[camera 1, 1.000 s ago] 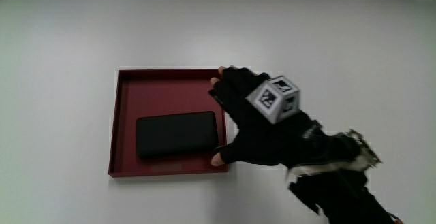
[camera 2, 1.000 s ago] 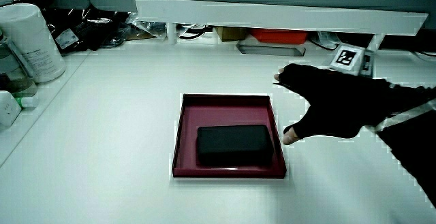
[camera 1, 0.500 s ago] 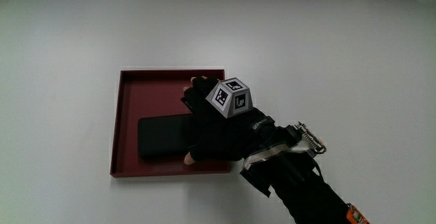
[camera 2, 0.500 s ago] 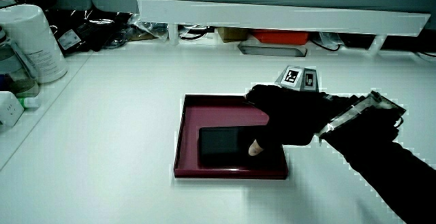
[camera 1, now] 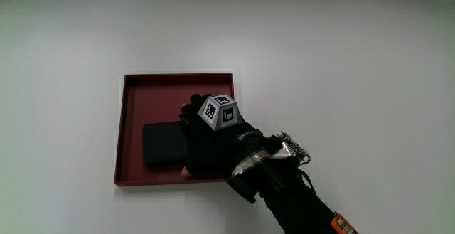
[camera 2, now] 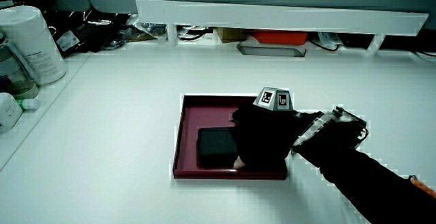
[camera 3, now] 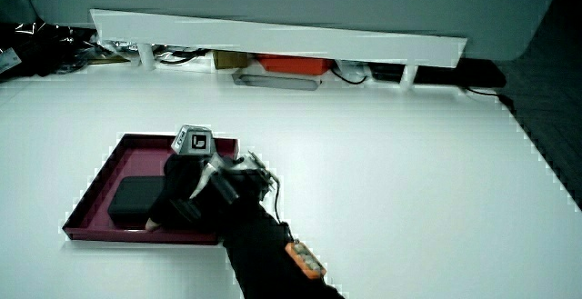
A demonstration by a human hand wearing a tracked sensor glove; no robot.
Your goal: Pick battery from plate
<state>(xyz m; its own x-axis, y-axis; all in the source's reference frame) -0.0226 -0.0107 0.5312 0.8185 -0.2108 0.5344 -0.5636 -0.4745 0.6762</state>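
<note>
A flat black battery lies in a shallow dark red plate with a raised rim. The hand rests low over the half of the battery nearer the forearm and hides it. Its fingers are spread across the battery's width. The thumb tip sits at the battery's edge nearer the person, and a fingertip reaches past the farther edge. The battery lies flat on the plate floor. Both side views show the hand on the battery.
A low white partition runs along the table's edge farthest from the person, with clutter under it. A white canister stands at the table's edge in a side view. White tabletop surrounds the plate.
The hand has moved from beside the plate to over it and has come down on the battery, covering more of it. The battery and plate have not moved.
</note>
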